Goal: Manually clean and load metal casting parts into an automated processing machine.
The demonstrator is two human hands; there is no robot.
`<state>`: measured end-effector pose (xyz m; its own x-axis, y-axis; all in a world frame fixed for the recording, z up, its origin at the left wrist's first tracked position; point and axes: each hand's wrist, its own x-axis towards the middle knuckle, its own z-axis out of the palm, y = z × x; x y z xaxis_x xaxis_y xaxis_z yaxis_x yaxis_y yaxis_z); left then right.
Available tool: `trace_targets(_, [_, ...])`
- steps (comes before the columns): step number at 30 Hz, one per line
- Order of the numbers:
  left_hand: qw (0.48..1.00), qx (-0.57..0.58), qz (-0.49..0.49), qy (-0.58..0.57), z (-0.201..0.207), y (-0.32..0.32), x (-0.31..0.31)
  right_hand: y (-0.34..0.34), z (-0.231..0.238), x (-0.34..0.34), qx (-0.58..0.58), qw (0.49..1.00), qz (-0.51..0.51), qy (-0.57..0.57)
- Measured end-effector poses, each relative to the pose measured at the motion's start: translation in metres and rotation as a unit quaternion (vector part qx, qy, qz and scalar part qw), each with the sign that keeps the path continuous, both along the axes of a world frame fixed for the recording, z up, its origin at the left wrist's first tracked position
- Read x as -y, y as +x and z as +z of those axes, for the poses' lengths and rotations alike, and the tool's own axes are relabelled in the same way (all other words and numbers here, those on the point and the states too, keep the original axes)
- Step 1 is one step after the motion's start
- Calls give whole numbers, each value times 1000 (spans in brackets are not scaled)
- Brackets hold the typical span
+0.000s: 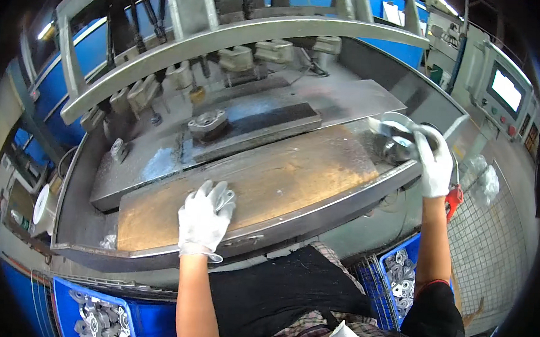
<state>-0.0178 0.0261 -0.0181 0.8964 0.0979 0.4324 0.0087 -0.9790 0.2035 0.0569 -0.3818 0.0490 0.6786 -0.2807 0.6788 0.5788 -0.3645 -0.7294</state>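
My left hand, in a white glove, rests over the brown-stained board along the near side of the metal tray. Its fingers close on a small grey metal casting. At the tray's right corner, my right hand, also gloved in white, has its fingers bent at the rim of a shiny round metal cup. A dark, glossy round vessel sits just below. Whether the fingers grip the cup or something inside it I cannot make out. Another grey casting lies on a dark block behind the board.
A metal frame with several clamp heads hangs over the tray's far part. A loose casting lies at left. Blue bins of castings flank my lap. A control panel and a red-handled tool are at right.
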Motion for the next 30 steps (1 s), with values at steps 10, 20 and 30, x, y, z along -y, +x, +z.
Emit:
trace_targets(10, [999, -22, -8, -35, 4, -1, -5, 178, 30, -170, -162, 934, 222, 230])
trace_targets(20, [999, -19, 5, -44, 2, -6, -10, 157, 17, -178, -169, 913, 268, 257])
trace_targets(30, [998, -27, -10, -53, 4, -2, -7, 175, 12, -246, -151, 950, 193, 191])
